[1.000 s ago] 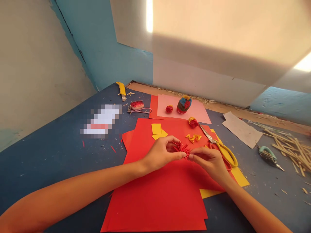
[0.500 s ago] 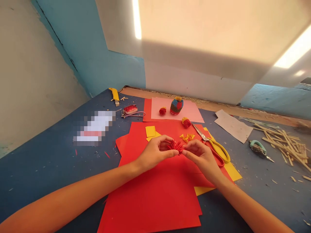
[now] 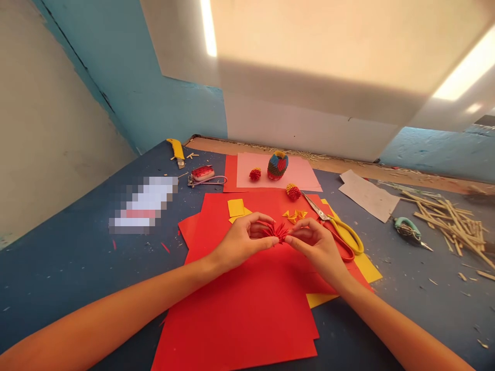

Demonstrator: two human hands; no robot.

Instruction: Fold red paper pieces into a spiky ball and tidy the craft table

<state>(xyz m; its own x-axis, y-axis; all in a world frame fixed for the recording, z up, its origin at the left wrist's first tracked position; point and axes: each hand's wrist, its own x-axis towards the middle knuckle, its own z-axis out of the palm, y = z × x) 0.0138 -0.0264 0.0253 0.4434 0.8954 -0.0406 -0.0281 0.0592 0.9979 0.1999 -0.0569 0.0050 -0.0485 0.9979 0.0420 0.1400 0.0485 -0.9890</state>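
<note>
A spiky cluster of folded red paper pieces is held above the red sheets. My left hand grips its left side between thumb and fingers. On its right side, my right hand pinches the edge with thumb and fingertips. Just behind the cluster lie several small folded yellow paper pieces. Yellow paper squares rest behind my left hand. Scissors with yellow and red handles lie open-bladed beside my right hand, on red and yellow paper.
At the back, a multicoloured folded-paper vase and a small red-yellow paper ball stand on pink paper. Another ball is nearer. A yellow cutter lies left; green-handled pliers and thin wooden sticks lie right.
The whole view has shifted slightly, so everything sits a little further left. Both hands keep hold of the red paper cluster, with only slight finger movement.
</note>
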